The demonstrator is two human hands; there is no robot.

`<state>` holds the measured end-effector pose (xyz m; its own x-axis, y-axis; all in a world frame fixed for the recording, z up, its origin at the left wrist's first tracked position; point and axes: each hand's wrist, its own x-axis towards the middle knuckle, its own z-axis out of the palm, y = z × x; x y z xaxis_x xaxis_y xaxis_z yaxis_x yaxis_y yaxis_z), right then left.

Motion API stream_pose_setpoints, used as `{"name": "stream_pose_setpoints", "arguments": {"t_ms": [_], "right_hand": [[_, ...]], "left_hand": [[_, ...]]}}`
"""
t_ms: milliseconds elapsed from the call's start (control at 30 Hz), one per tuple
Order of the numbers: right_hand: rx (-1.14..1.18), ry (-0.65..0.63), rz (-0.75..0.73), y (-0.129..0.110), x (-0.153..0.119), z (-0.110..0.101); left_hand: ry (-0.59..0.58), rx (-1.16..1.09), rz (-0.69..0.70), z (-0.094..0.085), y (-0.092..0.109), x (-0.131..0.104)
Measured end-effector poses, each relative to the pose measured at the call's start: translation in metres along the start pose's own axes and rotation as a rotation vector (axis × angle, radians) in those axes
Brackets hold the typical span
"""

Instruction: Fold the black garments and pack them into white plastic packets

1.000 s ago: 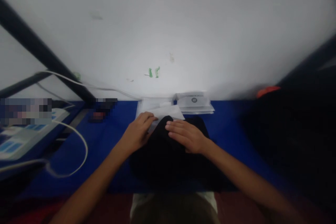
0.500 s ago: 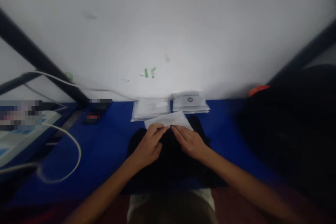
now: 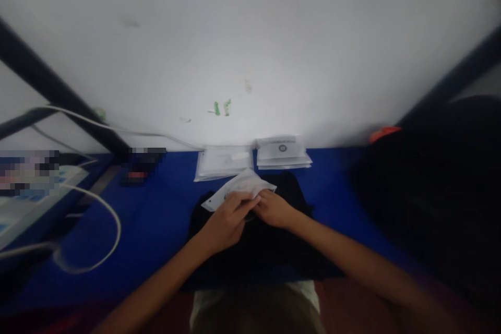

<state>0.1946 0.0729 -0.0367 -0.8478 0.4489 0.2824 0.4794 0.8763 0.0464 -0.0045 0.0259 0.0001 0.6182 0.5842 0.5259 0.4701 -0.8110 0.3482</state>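
A whitish translucent plastic bag (image 3: 245, 181) is pinched between my hands, tilted with one corner low at the left. My left hand (image 3: 230, 216) is closed on its lower left edge, fingers pointing toward the other hand. My right hand (image 3: 274, 207) is closed on the lower right edge, its fingertips curled and partly hidden. The fingertips of both hands meet or nearly meet. Under the hands lies a black cloth (image 3: 287, 240), soft and bunched. Behind the bag are a stack of flat translucent bags (image 3: 225, 162) and a plumper pile of bags with a round dark logo (image 3: 282, 154).
A blue tabletop (image 3: 156, 229) runs up to the white wall (image 3: 254, 52). At left lie a white power strip (image 3: 43, 203), a looping white cable (image 3: 117, 224) and a blurred-out dark object (image 3: 143, 167). A large black mass (image 3: 426, 193) with an orange patch fills the right side.
The bag has turned and come closer, its left corner dropping down and left. My right hand has shifted slightly left and curled more; both hands keep hold of the bag.
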Motion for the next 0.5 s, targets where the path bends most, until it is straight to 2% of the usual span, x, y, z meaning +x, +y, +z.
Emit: {"name": "stream_pose_setpoints", "arguments": {"t_ms": [200, 333, 400, 500], "right_hand": [[0.116, -0.074, -0.020, 0.003, 0.018, 0.006], [0.173, -0.123, -0.032, -0.002, 0.030, -0.003], [0.232, -0.116, -0.027, -0.004, 0.031, -0.013], [0.318, -0.075, -0.035, -0.008, 0.025, -0.030]], "left_hand": [[-0.068, -0.002, 0.038, -0.008, 0.003, -0.016], [-0.093, 0.055, 0.009, -0.012, 0.009, -0.021], [-0.058, 0.087, -0.062, -0.015, 0.013, -0.028], [0.109, 0.156, -0.281, -0.017, 0.018, -0.048]]}}
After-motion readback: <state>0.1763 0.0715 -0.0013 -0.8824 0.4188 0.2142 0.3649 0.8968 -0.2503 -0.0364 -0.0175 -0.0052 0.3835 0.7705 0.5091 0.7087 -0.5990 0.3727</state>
